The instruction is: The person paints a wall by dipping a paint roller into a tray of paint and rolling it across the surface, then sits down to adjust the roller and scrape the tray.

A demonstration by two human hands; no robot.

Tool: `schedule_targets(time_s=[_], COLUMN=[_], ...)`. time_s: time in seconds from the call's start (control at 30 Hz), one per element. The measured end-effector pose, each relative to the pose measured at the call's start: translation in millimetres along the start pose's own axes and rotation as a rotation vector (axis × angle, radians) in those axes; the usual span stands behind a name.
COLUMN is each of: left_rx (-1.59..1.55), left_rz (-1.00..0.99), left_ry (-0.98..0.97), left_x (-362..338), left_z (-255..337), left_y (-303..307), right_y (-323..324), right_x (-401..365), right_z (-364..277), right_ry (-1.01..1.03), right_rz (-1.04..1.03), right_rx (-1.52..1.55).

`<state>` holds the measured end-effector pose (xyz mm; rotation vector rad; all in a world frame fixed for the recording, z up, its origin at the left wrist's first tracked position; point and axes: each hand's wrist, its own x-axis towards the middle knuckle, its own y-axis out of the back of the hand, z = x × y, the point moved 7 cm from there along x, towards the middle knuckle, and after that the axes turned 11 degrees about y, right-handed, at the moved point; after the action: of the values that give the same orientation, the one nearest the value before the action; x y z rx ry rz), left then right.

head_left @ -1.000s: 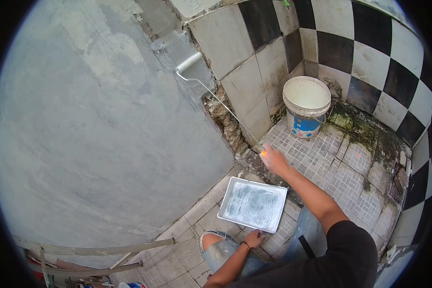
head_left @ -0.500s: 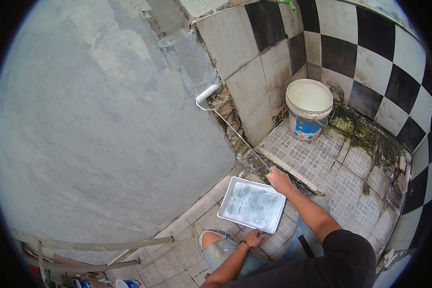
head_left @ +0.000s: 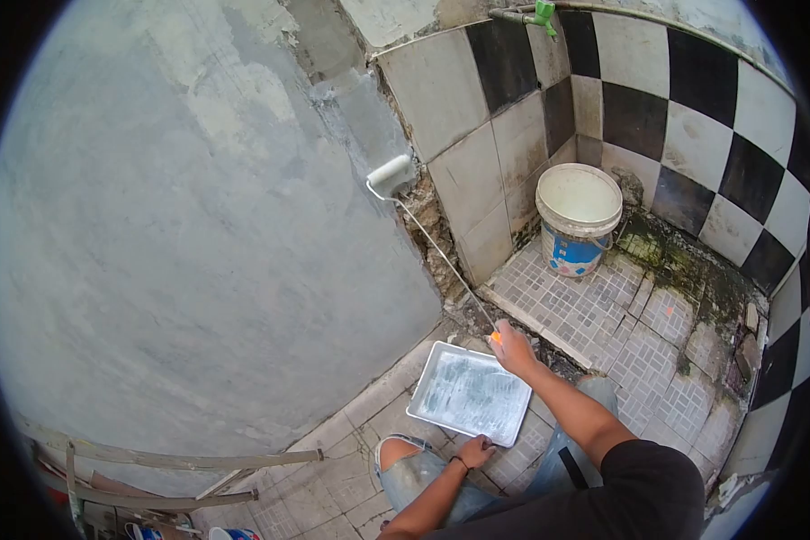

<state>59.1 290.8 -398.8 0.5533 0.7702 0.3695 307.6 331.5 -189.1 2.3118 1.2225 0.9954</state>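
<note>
My right hand (head_left: 514, 349) is closed round the orange handle (head_left: 496, 337) of a paint roller, arm stretched forward. The white roller sleeve (head_left: 391, 175) touches the grey wall beside the broken strip at the tile edge. A long thin wire frame joins sleeve and handle. Below it, a white paint tray (head_left: 470, 393) lies tilted on the floor between my legs, coated with streaky whitish paint. My left hand (head_left: 474, 452) is at the tray's near rim, its fingers curled against the edge; the fingertips are partly hidden.
A white and blue bucket (head_left: 578, 216) stands on the tiled floor by the checkered wall (head_left: 634, 117). A green tap (head_left: 544, 14) juts from a pipe above. Wooden bars (head_left: 180, 461) and paint pails (head_left: 232, 533) are at lower left. Mossy rubble (head_left: 684, 261) lines the right wall.
The roller sleeve has moved slightly and turned at the wall's broken edge. My right hand has shifted a little left with the handle. My left hand stays by the tray.
</note>
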Motion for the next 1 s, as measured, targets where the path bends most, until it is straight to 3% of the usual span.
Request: schedule_targets(time_s=[0.3,0.5,0.63,0.83,0.9,1.0], left_rx=[-0.020,0.050,0.054,-0.013,-0.015,0.076], left_rz=[-0.016,-0.013,-0.008,-0.017,-0.020,-0.019], left_ry=[-0.007,0.028,0.024,0.023,0.021,-0.011], left_x=[-4.5,-4.6,-0.2,0.3,-2.7,-7.9], left_z=[-2.7,-2.8,-5.9,-4.8,-3.0,0.7], left_y=[3.8,2.2,2.1,2.1,4.0,5.8], right_y=[12.5,86.0,84.1,6.6,1.2,19.9], right_x=[-0.7,86.3,108.0,37.6,14.9,15.8], right_z=[24.5,-52.3,-84.5,-45.3,-21.5,-11.1], right_ry=[0.018,0.171,0.240,0.109,-0.034,0.019], right_rz=[-0.020,0.096,0.152,0.019,-0.042,0.015], right_rx=[-0.105,-0.157,-0.121,-0.056,-0.121,-0.199])
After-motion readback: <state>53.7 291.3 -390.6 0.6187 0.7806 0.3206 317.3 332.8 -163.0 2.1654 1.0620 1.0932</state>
